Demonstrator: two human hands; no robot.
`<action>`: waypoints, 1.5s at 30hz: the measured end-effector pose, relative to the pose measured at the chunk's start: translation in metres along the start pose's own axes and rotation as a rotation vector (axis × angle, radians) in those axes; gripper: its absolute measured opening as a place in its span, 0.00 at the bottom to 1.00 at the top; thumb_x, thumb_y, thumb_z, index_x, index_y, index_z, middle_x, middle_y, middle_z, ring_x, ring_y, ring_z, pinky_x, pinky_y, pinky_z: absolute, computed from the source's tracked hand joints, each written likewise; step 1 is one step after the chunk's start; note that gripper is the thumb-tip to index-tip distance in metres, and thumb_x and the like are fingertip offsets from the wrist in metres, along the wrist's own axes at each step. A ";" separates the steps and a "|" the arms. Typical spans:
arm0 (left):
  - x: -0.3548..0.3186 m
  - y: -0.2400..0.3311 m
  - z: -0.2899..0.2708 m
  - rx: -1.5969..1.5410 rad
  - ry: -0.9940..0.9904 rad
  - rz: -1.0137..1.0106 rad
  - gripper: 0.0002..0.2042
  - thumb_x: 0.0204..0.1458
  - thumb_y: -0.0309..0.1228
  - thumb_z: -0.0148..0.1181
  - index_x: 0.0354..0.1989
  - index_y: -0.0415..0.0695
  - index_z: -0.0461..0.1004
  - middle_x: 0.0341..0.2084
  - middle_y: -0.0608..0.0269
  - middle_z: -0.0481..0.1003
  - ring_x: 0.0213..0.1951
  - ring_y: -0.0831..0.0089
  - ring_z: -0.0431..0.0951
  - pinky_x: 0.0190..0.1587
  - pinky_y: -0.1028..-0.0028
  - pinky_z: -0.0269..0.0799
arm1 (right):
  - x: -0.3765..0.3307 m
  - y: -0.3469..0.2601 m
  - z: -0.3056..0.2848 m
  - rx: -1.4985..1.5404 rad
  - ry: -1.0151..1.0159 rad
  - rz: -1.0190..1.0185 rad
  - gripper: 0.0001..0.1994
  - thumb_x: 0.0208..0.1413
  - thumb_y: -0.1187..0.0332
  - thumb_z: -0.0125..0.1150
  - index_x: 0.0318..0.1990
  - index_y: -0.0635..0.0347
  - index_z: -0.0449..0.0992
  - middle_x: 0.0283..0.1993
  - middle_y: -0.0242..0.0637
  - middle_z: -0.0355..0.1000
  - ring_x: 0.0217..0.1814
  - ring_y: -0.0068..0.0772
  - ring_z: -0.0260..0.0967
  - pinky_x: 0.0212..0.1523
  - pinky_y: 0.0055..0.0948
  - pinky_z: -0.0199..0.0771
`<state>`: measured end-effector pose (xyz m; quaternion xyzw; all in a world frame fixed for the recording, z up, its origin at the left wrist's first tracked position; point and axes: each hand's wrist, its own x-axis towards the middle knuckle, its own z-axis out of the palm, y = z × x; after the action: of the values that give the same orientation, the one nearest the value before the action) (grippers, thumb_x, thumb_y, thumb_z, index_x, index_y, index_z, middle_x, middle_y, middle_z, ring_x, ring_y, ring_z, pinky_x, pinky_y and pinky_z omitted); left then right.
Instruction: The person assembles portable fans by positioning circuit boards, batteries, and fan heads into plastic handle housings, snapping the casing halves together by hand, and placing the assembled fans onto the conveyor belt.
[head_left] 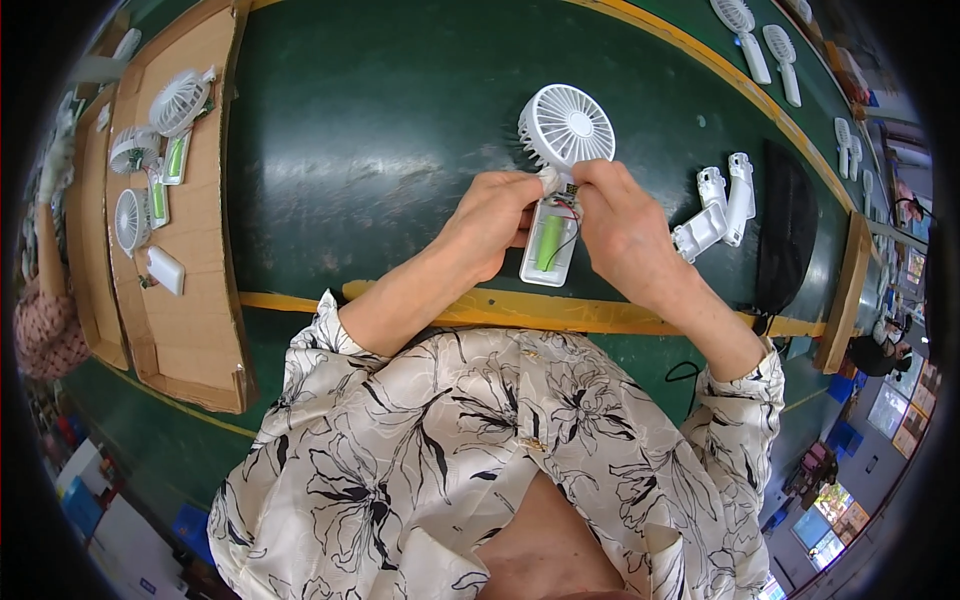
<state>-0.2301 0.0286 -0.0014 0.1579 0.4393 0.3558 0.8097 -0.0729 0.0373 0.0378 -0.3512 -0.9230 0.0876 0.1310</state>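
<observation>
A white handheld fan [579, 124] with a round slatted head is held above the green table, its head pointing away from me. Its opened handle [545, 252] shows a green battery cell and thin red and dark wires. My left hand [492, 218] pinches the neck from the left, fingers closed on the fan. From the other side my right hand [620, 225] grips the same neck, near a small circuit board. The fingertips hide most of the joint between head and handle. White plastic handle shells [710, 210] lie to the right of my right hand.
At left stands a shallow cardboard box [200, 290] holding several fans with exposed batteries. A black pouch [785, 230] lies at the right, beside a wooden strip [846, 290]. More white fans [780, 55] are beyond the yellow edge. Another person's sleeve [50, 325] is at far left.
</observation>
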 end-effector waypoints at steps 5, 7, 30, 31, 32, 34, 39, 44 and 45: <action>0.002 -0.002 -0.002 -0.011 -0.007 -0.016 0.10 0.51 0.28 0.44 0.34 0.35 0.69 0.27 0.58 0.72 0.29 0.73 0.74 0.31 0.72 0.73 | -0.002 -0.003 0.002 -0.047 -0.004 -0.040 0.05 0.34 0.78 0.53 0.23 0.69 0.66 0.36 0.42 0.60 0.35 0.37 0.60 0.32 0.31 0.67; 0.003 -0.003 -0.002 -0.012 0.001 -0.017 0.10 0.51 0.28 0.44 0.34 0.35 0.69 0.27 0.59 0.72 0.28 0.73 0.74 0.31 0.72 0.73 | -0.003 -0.006 0.004 -0.082 0.006 -0.053 0.05 0.34 0.78 0.52 0.23 0.69 0.67 0.35 0.42 0.60 0.35 0.37 0.60 0.32 0.31 0.66; 0.002 -0.005 -0.001 0.045 -0.024 -0.009 0.10 0.51 0.23 0.47 0.39 0.32 0.68 0.32 0.57 0.72 0.34 0.72 0.74 0.37 0.73 0.72 | -0.005 0.001 0.009 -0.085 0.063 0.082 0.07 0.30 0.76 0.55 0.22 0.59 0.65 0.23 0.34 0.60 0.26 0.33 0.63 0.23 0.29 0.63; 0.003 -0.006 -0.001 0.056 -0.001 -0.043 0.11 0.51 0.23 0.44 0.42 0.31 0.66 0.35 0.55 0.72 0.37 0.70 0.74 0.41 0.71 0.71 | -0.005 0.002 0.010 -0.083 0.065 0.087 0.07 0.30 0.76 0.55 0.22 0.59 0.65 0.23 0.34 0.60 0.26 0.33 0.63 0.23 0.29 0.63; 0.005 -0.007 -0.001 0.061 -0.002 -0.047 0.11 0.51 0.23 0.44 0.42 0.31 0.66 0.35 0.55 0.72 0.37 0.70 0.74 0.41 0.71 0.71 | -0.006 0.003 0.012 -0.068 0.064 0.088 0.07 0.30 0.76 0.55 0.22 0.59 0.65 0.24 0.34 0.60 0.27 0.33 0.63 0.24 0.30 0.63; 0.007 -0.011 -0.002 -0.040 -0.014 -0.006 0.08 0.49 0.23 0.48 0.35 0.33 0.70 0.29 0.57 0.73 0.29 0.73 0.74 0.33 0.74 0.72 | -0.007 0.005 0.015 -0.046 0.064 0.096 0.07 0.30 0.76 0.55 0.22 0.59 0.66 0.24 0.34 0.61 0.27 0.34 0.64 0.24 0.30 0.64; 0.011 -0.012 -0.004 -0.005 -0.011 -0.025 0.08 0.48 0.23 0.47 0.34 0.33 0.70 0.29 0.56 0.73 0.30 0.72 0.75 0.34 0.73 0.73 | -0.007 0.013 0.018 0.029 0.024 0.088 0.06 0.32 0.76 0.55 0.22 0.61 0.66 0.25 0.35 0.62 0.28 0.35 0.64 0.26 0.32 0.66; 0.017 -0.005 -0.007 -0.100 -0.081 -0.074 0.10 0.50 0.24 0.46 0.39 0.31 0.68 0.32 0.58 0.72 0.33 0.71 0.74 0.38 0.72 0.71 | -0.011 0.017 0.018 0.084 0.041 0.087 0.06 0.33 0.76 0.55 0.22 0.61 0.66 0.25 0.35 0.62 0.29 0.35 0.64 0.26 0.32 0.66; 0.018 -0.006 -0.009 -0.061 -0.113 -0.083 0.11 0.50 0.24 0.46 0.39 0.32 0.67 0.32 0.57 0.72 0.33 0.71 0.75 0.37 0.72 0.72 | -0.013 0.016 0.017 0.091 0.040 0.085 0.05 0.33 0.76 0.55 0.22 0.61 0.66 0.25 0.35 0.62 0.29 0.35 0.65 0.26 0.32 0.66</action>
<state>-0.2282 0.0370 -0.0206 0.1345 0.3878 0.3257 0.8517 -0.0588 0.0396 0.0152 -0.3856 -0.8994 0.1280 0.1615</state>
